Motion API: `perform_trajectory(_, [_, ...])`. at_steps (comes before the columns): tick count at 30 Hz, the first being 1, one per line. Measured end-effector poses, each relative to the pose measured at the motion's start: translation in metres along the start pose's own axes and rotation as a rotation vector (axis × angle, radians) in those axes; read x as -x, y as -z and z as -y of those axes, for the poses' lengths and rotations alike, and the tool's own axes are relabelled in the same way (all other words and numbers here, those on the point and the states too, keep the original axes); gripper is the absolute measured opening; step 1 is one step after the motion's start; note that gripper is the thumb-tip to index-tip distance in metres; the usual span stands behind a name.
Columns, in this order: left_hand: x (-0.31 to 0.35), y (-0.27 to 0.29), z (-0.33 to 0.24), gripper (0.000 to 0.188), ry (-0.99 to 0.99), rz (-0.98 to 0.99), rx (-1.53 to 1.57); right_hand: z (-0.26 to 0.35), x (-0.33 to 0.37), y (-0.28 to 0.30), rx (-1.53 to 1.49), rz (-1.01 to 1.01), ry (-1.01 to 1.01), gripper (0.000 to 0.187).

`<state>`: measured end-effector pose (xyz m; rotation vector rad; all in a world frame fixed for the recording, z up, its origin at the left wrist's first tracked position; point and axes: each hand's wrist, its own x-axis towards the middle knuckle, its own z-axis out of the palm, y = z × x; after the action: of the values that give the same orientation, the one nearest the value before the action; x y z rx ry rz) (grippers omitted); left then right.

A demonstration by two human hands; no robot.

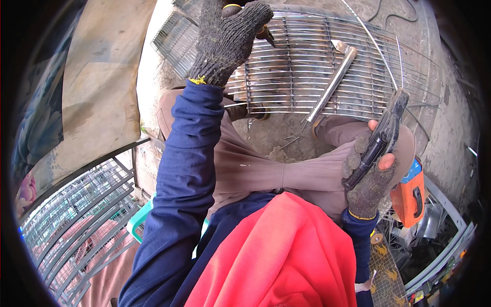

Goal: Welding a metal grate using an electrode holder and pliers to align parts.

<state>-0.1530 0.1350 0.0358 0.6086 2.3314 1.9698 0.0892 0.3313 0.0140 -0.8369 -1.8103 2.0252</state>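
Gripping black welding electrode holder in my right hand; my left hand is clasping yellow-black tool; hammer is lying over steel grille's near edge.

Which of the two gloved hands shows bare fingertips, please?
The right hand, around the black electrode holder: fingertips poke from its glove, while the left hand shows a covered thumb.

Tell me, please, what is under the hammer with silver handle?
Under the hammer is the metal grille, visible on both sides. The part directly beneath the hammer is covered and cannot be seen.
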Motion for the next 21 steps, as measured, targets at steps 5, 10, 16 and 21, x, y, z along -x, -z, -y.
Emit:
perform_trajectory(5, [-0.001, -0.001, 0.003, 0.056, -0.006, -0.007, -0.009, -0.011, -0.001, 0.008, 0.019, -0.030, -0.006, 0.093])
perform_trajectory(10, [-0.001, -0.001, 0.006, 0.057, -0.012, -0.010, -0.012, -0.010, 0.000, 0.010, 0.026, 0.001, 0.011, 0.090])
perform_trajectory(16, [0.000, 0.002, 0.008, 0.058, -0.028, 0.004, -0.004, -0.006, -0.002, 0.005, 0.078, -0.019, 0.031, 0.095])
perform_trajectory(21, [0.006, 0.011, 0.000, 0.054, 0.005, 0.102, 0.148, 0.000, -0.005, 0.000, 0.183, -0.013, 0.126, 0.095])
